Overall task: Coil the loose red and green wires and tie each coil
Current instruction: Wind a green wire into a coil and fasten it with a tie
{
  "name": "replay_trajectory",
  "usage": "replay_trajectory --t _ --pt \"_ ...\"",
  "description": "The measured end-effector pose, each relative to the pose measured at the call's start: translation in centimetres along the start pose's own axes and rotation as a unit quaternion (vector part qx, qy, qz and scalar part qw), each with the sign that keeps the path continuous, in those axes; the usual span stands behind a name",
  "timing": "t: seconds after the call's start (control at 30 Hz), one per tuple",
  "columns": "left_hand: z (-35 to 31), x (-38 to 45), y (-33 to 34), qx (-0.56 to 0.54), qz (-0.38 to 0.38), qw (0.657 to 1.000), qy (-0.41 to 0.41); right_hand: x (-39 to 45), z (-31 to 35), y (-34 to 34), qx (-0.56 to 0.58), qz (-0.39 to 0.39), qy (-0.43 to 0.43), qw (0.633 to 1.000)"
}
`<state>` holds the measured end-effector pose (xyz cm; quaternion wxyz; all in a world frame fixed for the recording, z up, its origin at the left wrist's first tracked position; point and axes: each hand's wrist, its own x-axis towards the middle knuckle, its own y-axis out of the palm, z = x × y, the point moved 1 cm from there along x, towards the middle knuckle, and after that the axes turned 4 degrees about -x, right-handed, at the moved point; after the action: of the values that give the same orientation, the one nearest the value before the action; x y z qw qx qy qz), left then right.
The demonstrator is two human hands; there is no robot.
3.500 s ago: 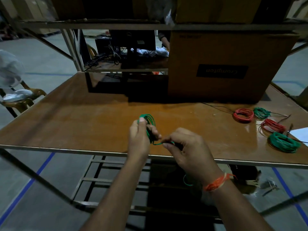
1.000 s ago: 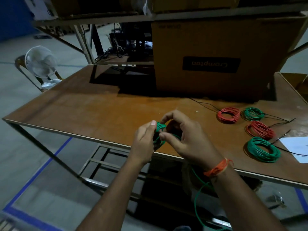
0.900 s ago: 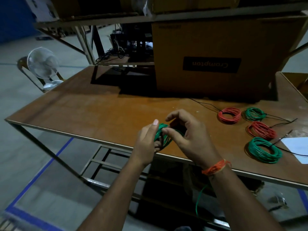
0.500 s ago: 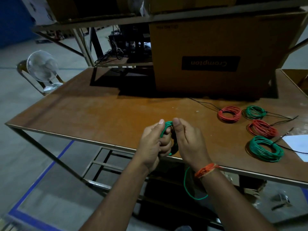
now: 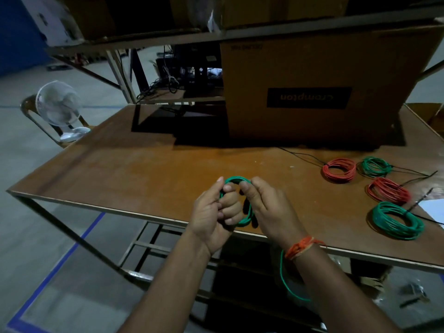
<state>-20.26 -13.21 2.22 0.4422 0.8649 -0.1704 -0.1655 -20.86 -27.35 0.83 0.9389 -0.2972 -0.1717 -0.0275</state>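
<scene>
Above the desk [image 5: 144,179] edge, left hand [image 5: 213,217] and right hand [image 5: 269,210] both grip one green coil [image 5: 245,218], fingers curled round it.

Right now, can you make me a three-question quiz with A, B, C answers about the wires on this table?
1. Where do the finished coils lie?
A. on the table's right side
B. on the left corner
C. on the floor

2. How many red coils lie on the table?
A. one
B. two
C. four

3. What is happening with the green wire in the hands?
A. it lies flat, untouched
B. both hands hold it as a coil
C. it is cut in pieces

Answers: 1 A, the coils sit on the right of the table. 2 B, one red coil and another red coil. 3 B, the left hand and right hand grip the green wire.
</scene>
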Motion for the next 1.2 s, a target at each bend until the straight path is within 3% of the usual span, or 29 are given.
replay_trajectory --t 0.17,0.37,0.5,0.63,0.77,0.9,1.03,1.2 --pt "-4.4 0.9 -2.0 -0.151 -0.087 0.983 0.05 -0.1 -0.1 1.3 -0.062 0.007 -0.027 0.998" --pt "-7.9 1.6 -4.0 -0.172 -0.146 0.967 0.12 -0.1 0.6 3.0 -0.101 -0.138 -0.054 0.984" --pt "-8.2 1.8 -4.5 -0.051 -0.18 0.966 0.176 0.5 1.9 4.4 -0.162 -0.039 -0.132 0.977" --pt "-8.1 1.6 -4.6 0.134 -0.184 0.942 0.247 0.9 4.3 5.3 -0.184 0.064 -0.167 0.967" --pt "-7.9 1.3 -5.6 0.375 -0.125 0.871 0.291 1.4 7.2 5.4 -0.128 0.098 -0.169 0.972" --pt "-8.3 0.9 -6.9 0.484 -0.077 0.815 0.31 2.3 9.1 4.8 -0.065 0.106 -0.13 0.984" --pt "-8.7 0.3 -7.9 0.48 -0.049 0.835 0.265 3.2 9.4 4.1 -0.044 0.024 -0.088 0.995" --pt "-9.2 -0.4 -8.0 0.383 -0.031 0.912 0.143 3.9 9.0 5.8 -0.062 -0.056 -0.064 0.994"
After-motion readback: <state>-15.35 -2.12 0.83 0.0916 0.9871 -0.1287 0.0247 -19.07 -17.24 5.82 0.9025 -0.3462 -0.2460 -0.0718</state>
